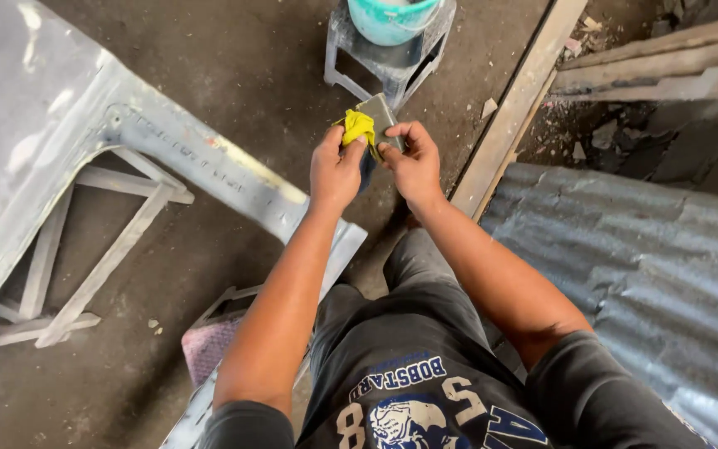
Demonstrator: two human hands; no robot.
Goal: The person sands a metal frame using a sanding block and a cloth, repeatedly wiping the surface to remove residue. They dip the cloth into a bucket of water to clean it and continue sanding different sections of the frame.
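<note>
Yellow cloth (pixel 357 126) between hands; teal bowl (pixel 390 18) beyond.

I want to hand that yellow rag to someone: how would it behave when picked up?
The rag is bunched in the left hand against a flat grey piece held by the right hand, so it is probably floppy. It looks light for its size. Its folds suggest it would grip, not slip.
</note>
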